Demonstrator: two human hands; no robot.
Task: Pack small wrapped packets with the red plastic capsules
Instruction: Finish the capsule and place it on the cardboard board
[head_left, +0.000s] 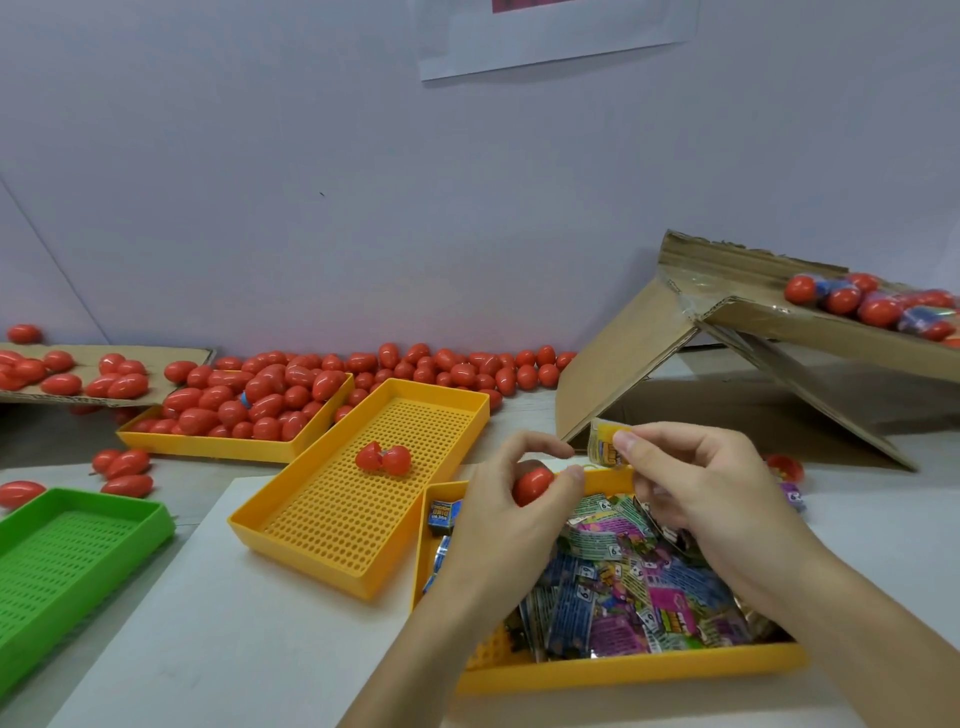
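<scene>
Two hands over packet tray (623, 670): our left hand (498, 514) grips red capsule (532, 484); right hand (696, 488) pinches yellow packet (605, 448) at capsule's 1 o'clock, just beside, upright.

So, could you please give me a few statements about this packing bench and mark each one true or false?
1. The left hand holds a red capsule. True.
2. The right hand is empty. False: it pinches a yellow packet.
3. The green tray is full of capsules. False: nothing shows in it.
4. An open capsule lies in the middle yellow tray. True.
5. The packets sit in a cardboard box. False: they fill the near yellow tray.
</scene>
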